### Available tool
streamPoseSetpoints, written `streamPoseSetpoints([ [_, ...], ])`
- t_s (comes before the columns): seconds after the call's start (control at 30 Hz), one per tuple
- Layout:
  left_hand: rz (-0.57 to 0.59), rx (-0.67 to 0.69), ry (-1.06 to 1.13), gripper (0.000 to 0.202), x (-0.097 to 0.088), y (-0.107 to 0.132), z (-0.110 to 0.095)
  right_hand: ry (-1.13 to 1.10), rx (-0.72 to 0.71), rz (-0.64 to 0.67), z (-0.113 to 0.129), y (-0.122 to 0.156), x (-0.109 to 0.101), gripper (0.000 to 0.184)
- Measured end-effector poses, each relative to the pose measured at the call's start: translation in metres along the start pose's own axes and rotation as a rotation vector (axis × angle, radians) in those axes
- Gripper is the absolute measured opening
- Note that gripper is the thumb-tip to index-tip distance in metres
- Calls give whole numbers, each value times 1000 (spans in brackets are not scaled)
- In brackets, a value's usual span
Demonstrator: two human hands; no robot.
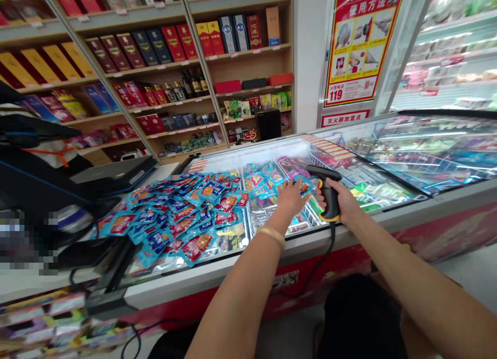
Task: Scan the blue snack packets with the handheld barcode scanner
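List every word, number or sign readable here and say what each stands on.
"使用方法": on the red and yellow paper poster.
"119": same poster, lower left.
"灭火器放置点": on the small red strip sign beneath it.
Too small: the blue and red plastic snack packets under the left hand.
Blurred: the red, blue and gold boxes on the wooden shelves.
No text visible: the black and yellow handheld scanner in the right hand.
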State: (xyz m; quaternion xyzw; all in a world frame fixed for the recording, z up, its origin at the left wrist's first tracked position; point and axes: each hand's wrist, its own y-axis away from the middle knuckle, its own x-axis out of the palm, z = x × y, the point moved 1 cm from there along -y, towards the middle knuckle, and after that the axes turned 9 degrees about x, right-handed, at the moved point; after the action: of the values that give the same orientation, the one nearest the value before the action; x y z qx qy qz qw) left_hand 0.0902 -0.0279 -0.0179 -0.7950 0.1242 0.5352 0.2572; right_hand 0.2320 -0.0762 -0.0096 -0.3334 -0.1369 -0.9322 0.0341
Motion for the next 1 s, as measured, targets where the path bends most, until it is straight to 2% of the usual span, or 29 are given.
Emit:
streamPoseSetpoints([
  [0.1,-126,17,54,65,-14,16,18,-5,7,9,-1,-1,-2,16],
  [0.2,-326,25,18,57,-43,42,48,17,12,35,-5,-1,2,16],
  [0.3,-495,-76,-93,53,-78,71,83,17,37,77,-17,-2,19,16],
  [0.37,-565,-169,-181,53,-100,86,105,9,74,94,-29,-2,37,17],
  [0.43,-574,-268,-257,56,-116,97,123,9,119,111,-42,-3,57,18],
  [0.53,-470,-373,-315,63,-126,108,144,31,167,132,-59,-3,83,20],
  [0.63,-391,-377,-295,60,-125,115,156,41,183,142,-69,0,95,20],
  [0.73,-459,-326,-231,55,-123,119,157,60,204,170,-72,3,96,19],
  [0.8,-574,-302,-123,52,-123,120,152,64,217,185,-73,5,94,19],
  [0.87,-726,-284,135,47,-122,119,144,65,211,193,-73,5,92,19],
  [0.93,-847,-313,580,42,-118,118,136,76,196,220,-73,5,91,18],
  [1.0,-873,-391,1075,45,-110,118,130,89,191,260,-73,5,91,18],
])
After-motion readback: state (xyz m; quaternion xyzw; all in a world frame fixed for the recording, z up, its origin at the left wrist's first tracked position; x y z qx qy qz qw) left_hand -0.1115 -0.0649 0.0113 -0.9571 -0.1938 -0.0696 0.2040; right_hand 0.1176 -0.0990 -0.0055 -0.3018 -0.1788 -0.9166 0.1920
